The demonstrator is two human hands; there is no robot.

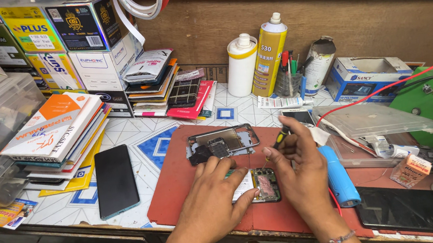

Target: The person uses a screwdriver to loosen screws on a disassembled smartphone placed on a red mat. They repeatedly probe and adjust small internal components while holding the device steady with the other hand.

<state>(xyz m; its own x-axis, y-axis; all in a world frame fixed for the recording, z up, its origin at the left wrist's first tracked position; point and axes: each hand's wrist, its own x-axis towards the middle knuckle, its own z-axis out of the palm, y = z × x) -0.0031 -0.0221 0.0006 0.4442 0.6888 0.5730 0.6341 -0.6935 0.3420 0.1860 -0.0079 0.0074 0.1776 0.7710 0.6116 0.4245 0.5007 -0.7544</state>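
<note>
The opened phone (259, 184) lies on the red mat (180, 184), back cover off, circuit board and battery bare. Its removed frame (223, 141) rests on the mat beyond the phone, so stripping looks partly done. The left hand (214, 195) presses the phone flat; the right hand (299, 167) grips a small screwdriver (280, 138) over it

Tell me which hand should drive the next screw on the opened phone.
Right, probably. The right hand already grips the screwdriver just above the opened phone, while the left hand lies flat on the phone, steadying it on the red mat.
</note>
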